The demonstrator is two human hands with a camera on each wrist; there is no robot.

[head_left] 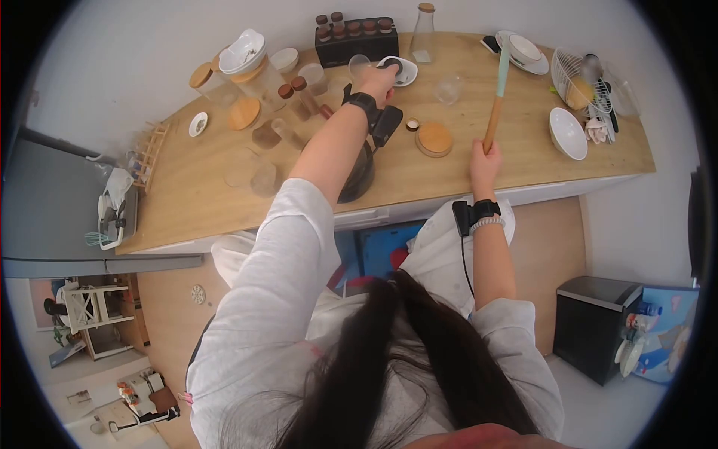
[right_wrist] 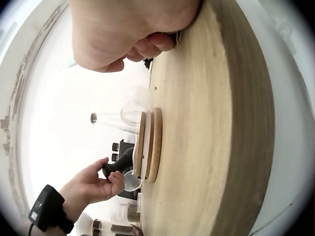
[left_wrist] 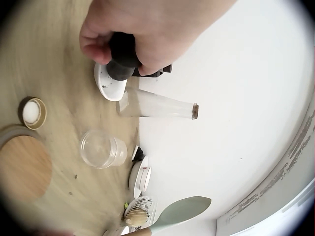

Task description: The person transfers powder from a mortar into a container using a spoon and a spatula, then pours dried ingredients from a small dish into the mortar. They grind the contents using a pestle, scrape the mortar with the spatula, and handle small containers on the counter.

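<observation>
My left hand [head_left: 376, 84] grips a black, rounded utensil [left_wrist: 121, 51] at the back of the counter; its exact kind I cannot tell. The utensil's dark end is over a small white dish [left_wrist: 111, 89] with dark specks in it. Lower right, my right hand [head_left: 486, 161] holds a spatula [head_left: 500, 86] upright by its wooden handle, the mint-green head raised. Between the hands lie a round wooden lid [head_left: 434, 139] and a tiny pot of white stuff [left_wrist: 32, 112]. A clear jar [left_wrist: 102, 149] stands near the dish.
Behind my left hand is a black spice rack [head_left: 357, 46], with a corked glass bottle [head_left: 423, 37] beside it. Several jars [head_left: 262, 82] crowd the left side. A dark pan [head_left: 357, 176] sits under my left forearm. A white bowl [head_left: 568, 135] and wire basket [head_left: 572, 71] stand right.
</observation>
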